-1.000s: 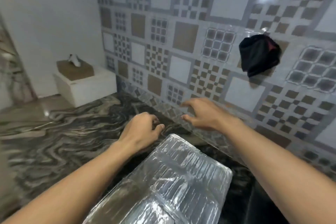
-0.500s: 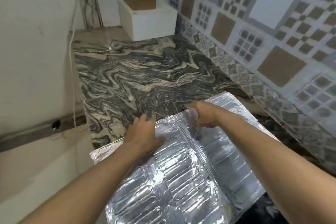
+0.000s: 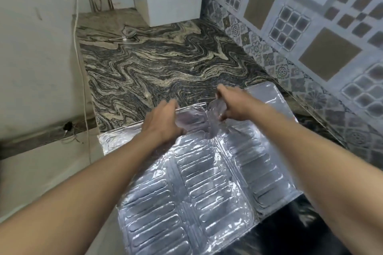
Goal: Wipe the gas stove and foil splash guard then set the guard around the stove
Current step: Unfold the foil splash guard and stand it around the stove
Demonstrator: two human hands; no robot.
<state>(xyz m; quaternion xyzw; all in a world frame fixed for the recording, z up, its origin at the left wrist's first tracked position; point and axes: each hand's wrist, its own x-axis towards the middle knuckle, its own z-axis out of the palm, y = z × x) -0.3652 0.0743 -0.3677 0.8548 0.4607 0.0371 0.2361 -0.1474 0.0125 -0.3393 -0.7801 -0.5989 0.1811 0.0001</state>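
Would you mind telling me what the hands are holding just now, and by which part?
Both hold the foil splash guard at its far edge: the left hand on the left panel, the right hand near the middle fold.

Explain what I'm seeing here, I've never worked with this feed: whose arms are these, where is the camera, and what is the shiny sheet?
There is no machine: these are a person's two bare arms, seen from a wide-angle camera worn on their head, looking forward and down. The shiny ribbed sheet is the foil splash guard, opened into panels and lying over the near end of the marbled stone counter. The left hand grips the guard's far edge. The right hand pinches the same edge at a fold, where the foil is crumpled. Farther back on the counter stands a white box with a brown box on top. A patterned tiled wall runs along the right, and a white cable hangs on the left. No cloth shows.
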